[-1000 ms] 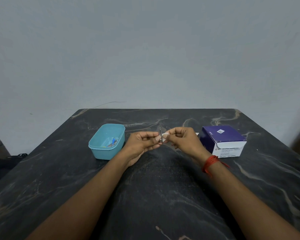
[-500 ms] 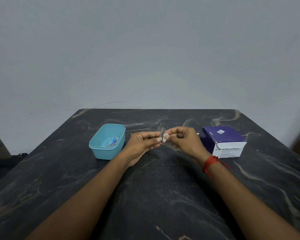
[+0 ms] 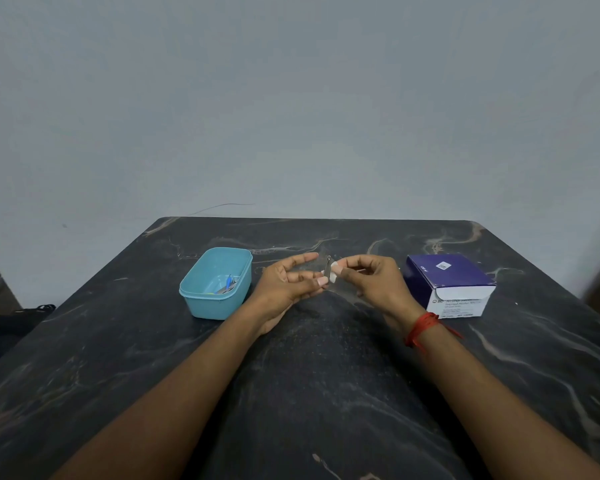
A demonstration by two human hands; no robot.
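Above the middle of the dark marble table (image 3: 326,393) my two hands meet. My left hand (image 3: 284,285) pinches the lower end of a small thin metal tool (image 3: 327,266) between thumb and a finger, with its index finger stretched out above. My right hand (image 3: 374,282) pinches a small white swab (image 3: 334,276) against the tool's side. A red thread band is around my right wrist. What kind of tool it is cannot be made out.
A teal plastic tub (image 3: 201,301) stands left of my hands with a few small metal and blue items inside. A purple and white box of alcohol swabs (image 3: 445,273) stands to the right. A grey wall rises behind the table's far edge.
My left index finger has straightened and lifted off the tool. The tool now leans a little and the swab sits lower along it. Tub and box have not moved.
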